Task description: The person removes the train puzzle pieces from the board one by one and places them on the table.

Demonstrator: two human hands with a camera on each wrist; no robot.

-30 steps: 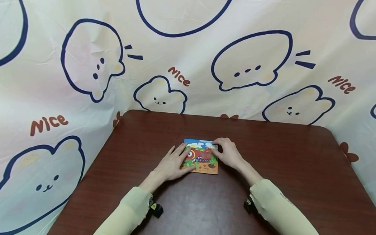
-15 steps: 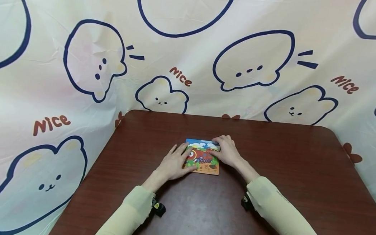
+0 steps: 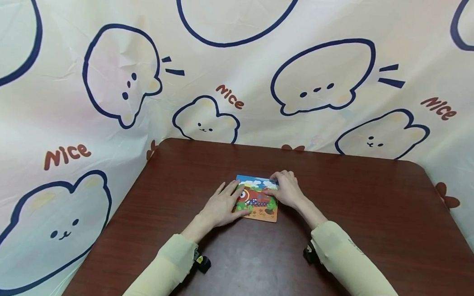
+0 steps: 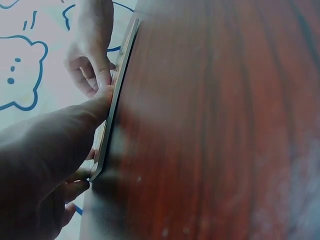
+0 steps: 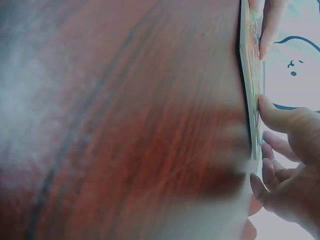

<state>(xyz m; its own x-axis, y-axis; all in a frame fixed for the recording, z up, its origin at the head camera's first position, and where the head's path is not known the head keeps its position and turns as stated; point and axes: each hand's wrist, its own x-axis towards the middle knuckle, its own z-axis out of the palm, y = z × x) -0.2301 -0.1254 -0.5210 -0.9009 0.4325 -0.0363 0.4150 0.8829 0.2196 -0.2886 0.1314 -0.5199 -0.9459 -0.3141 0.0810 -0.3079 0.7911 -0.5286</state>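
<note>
A small square jigsaw puzzle (image 3: pixel 257 208) with a bright picture of a red train, blue sky and orange ground lies flat on the table. My left hand (image 3: pixel 219 209) rests on its left side, fingers stretched over the picture and thumb along the lower part. At the upper right corner, my right hand (image 3: pixel 288 190) has bent fingers and grips the puzzle, thumb on the picture. The right wrist view shows the right thumb (image 5: pixel 277 115) touching the board's face, other fingers curled by its edge. Whether a loose piece lies under the fingertips is hidden.
The brown wooden table (image 3: pixel 359 210) has rounded far corners. Behind it and along both sides hangs a pale cloth (image 3: pixel 258 68) printed with blue bear outlines. Each wrist carries a small black camera, one of them the left camera (image 3: pixel 203 263).
The head view has shifted slightly, so everything sits a little further right. Early on, the right fingers move slightly over the puzzle's upper right corner. The left hand keeps its place on it.
</note>
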